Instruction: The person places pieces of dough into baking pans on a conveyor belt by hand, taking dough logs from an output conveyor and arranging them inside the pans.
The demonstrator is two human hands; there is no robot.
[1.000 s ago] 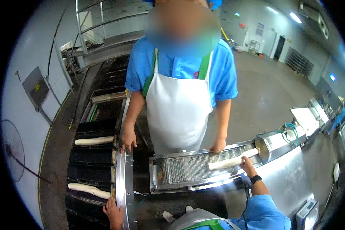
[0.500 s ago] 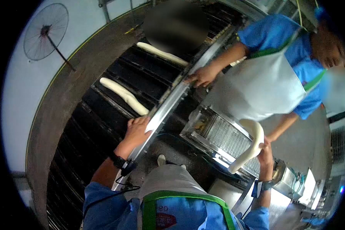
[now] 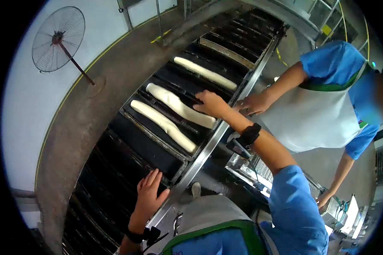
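My right hand (image 3: 210, 104) is held over the black baking trays (image 3: 127, 142), just above a long pale dough roll (image 3: 174, 102). Nothing is in its fingers, which are apart. That roll lies lengthwise in a tray slot, between another dough roll (image 3: 164, 124) nearer to me and a third dough roll (image 3: 205, 73) farther off. My left hand (image 3: 148, 195) rests, fingers spread and holding nothing, on the near side of the trays by the metal rail (image 3: 200, 153). No dough touches it.
Across the rail, a co-worker in a blue shirt and white apron (image 3: 315, 114) has one hand (image 3: 257, 103) at the rail. Behind that person's near side is a metal mesh conveyor (image 3: 259, 165), partly hidden by my arm. A standing fan (image 3: 58, 38) is at the far left.
My right hand has swung left from the mesh conveyor to the trays and let go of its dough roll, which now lies in a slot. The view has shifted.
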